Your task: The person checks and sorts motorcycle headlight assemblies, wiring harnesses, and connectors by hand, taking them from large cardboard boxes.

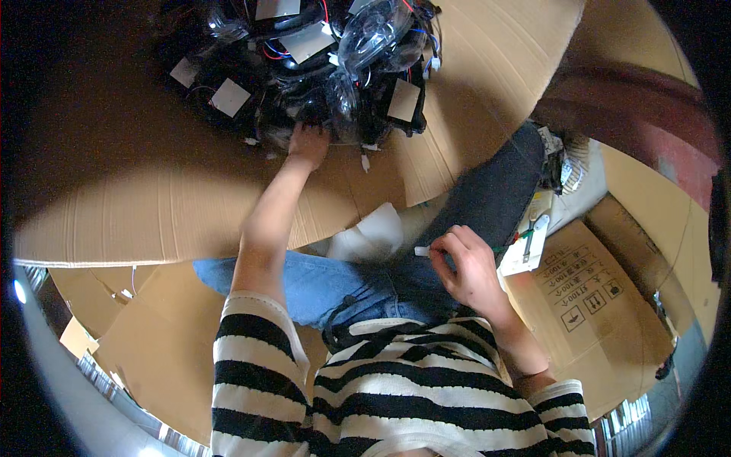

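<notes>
My left hand (308,143) reaches forward to the near edge of a pile of black parts (293,95) with wires and clear plastic wrapping. Its fingertips go in among the dark parts, so their grip is hidden. Closer to my body, above my lap, my right hand (466,266) pinches a small white piece (422,250) between thumb and fingers. Pale rectangular pads, such as one pad (230,97) on the left, lie on several of the black parts. A white connector (365,162) hangs out at the pile's near side.
A large cardboard sheet (175,217) lies under the pile. On the right are a printed cardboard box (586,286) and a screwdriver-like tool (529,242) on a white surface. More cardboard (160,350) lies at the lower left. A crumpled white sheet (369,232) is near my knees.
</notes>
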